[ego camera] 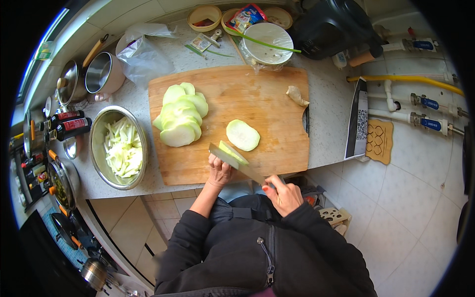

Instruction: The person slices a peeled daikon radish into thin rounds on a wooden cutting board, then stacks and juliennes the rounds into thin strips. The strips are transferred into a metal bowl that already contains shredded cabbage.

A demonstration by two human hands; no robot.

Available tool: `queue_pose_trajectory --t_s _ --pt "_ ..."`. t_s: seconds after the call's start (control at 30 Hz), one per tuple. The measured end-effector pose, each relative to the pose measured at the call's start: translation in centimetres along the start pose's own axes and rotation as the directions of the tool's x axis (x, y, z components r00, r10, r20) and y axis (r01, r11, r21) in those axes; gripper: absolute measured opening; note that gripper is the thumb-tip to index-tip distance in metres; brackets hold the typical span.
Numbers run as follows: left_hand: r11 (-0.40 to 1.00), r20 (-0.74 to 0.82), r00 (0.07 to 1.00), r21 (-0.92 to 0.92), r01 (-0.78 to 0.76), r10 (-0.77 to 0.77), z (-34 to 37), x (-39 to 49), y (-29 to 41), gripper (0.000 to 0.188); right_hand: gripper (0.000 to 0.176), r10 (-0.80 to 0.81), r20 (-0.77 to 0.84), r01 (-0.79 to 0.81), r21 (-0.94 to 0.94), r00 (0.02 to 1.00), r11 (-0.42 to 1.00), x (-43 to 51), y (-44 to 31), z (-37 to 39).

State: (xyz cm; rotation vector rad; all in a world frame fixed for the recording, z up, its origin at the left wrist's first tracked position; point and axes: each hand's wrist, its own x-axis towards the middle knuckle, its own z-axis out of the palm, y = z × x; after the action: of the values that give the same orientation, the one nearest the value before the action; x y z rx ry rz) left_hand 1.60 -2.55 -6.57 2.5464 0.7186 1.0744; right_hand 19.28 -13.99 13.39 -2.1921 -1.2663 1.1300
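Observation:
My right hand (282, 195) grips the handle of a kitchen knife (237, 163) low over the near edge of a wooden cutting board (274, 156). My left hand (219, 170) is bent behind the blade, at a piece of pale green vegetable that the blade partly hides; its grip there is not fully visible. Beyond the blade shows a thin slice (233, 152), tilted along the steel. One oval slice (243, 135) lies flat farther up. Many overlapping slices (182, 115) form a pile on the board's left side. A piece of ginger root (297, 95) lies at the right edge.
Left of the board stands a metal bowl (144, 163) of cut vegetable strips (124, 148). Behind the board are a plastic bag (146, 59) and a film-covered bowl (268, 42) with a green stalk across it. Dark bottles (76, 128) lie at left; a black appliance (334, 28) stands back right.

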Motion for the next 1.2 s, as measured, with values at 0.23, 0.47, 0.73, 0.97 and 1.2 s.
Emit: queue_pose_trajectory --t_s 0.23,0.47,0.73,0.97,1.2 --pt "1.000 0.022 1.000 0.001 -0.016 0.016 0.0 -0.2 -0.3 0.056 0.034 0.088 -0.005 -0.088 -0.055 0.996 0.995 -1.9 -0.3 -0.3" --pt "0.999 0.021 0.999 0.016 -0.028 0.028 -0.1 0.2 -0.3 0.058 0.034 0.078 -0.002 -0.078 -0.049 0.997 0.996 -2.2 -0.6 -0.6" --pt "0.998 -0.007 0.999 -0.051 0.035 -0.035 -0.4 1.0 0.2 0.047 0.035 0.104 0.002 -0.104 -0.101 0.995 0.989 -1.8 -0.9 -0.3" --pt "0.999 0.014 1.000 -0.043 0.028 -0.028 -0.5 1.0 0.0 0.049 0.036 0.077 0.017 -0.076 -0.076 0.997 0.994 0.2 -1.0 1.0" --pt "0.995 0.004 0.999 -0.093 0.044 -0.044 -0.4 1.0 -0.1 0.049 0.040 0.096 0.039 -0.092 -0.094 0.995 0.991 1.1 -0.9 1.7"
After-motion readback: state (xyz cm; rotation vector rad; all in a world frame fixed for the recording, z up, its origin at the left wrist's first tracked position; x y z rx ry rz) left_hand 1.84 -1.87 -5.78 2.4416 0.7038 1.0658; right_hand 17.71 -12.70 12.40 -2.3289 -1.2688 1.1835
